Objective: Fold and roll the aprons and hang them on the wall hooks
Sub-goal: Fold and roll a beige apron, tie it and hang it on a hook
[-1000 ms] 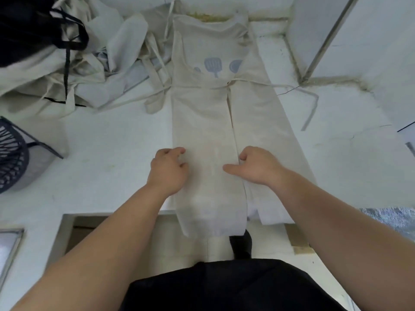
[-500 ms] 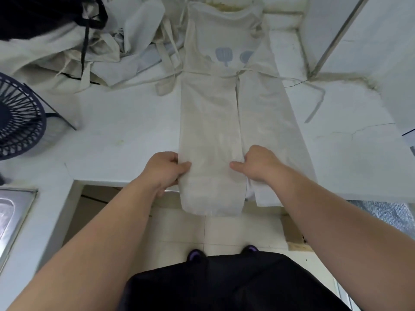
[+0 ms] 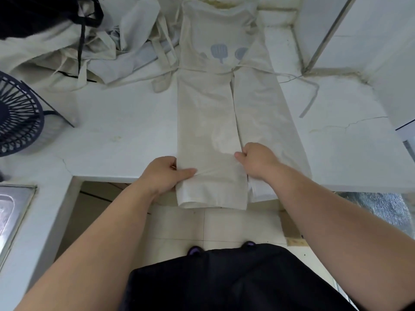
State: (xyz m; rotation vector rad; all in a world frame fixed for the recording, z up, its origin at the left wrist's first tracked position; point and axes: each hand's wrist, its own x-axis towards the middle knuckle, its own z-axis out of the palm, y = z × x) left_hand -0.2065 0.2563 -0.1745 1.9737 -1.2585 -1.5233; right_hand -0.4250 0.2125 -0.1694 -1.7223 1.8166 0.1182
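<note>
A cream apron [image 3: 208, 113] with blue utensil prints lies lengthwise on the white counter [image 3: 116, 122], both sides folded in to a seam down the middle. Its lower end hangs over the counter's front edge. My left hand [image 3: 165, 172] pinches the left edge of the folded strip near the counter edge, thumb on top. My right hand [image 3: 256, 160] grips the cloth at the middle seam, fingers curled into it. A loose apron tie [image 3: 311, 97] trails to the right.
A heap of other cream aprons [image 3: 94, 41] with black straps lies at the back left. A dark slatted fan [image 3: 15, 115] stands at the left, a metal sink [image 3: 11, 212] below it. Walls close off the right side. Tiled floor shows under the counter opening.
Both hands slid toward me along the apron to the counter's front edge and closed on the cloth. The view dropped back, so the fan and the sink came into view.
</note>
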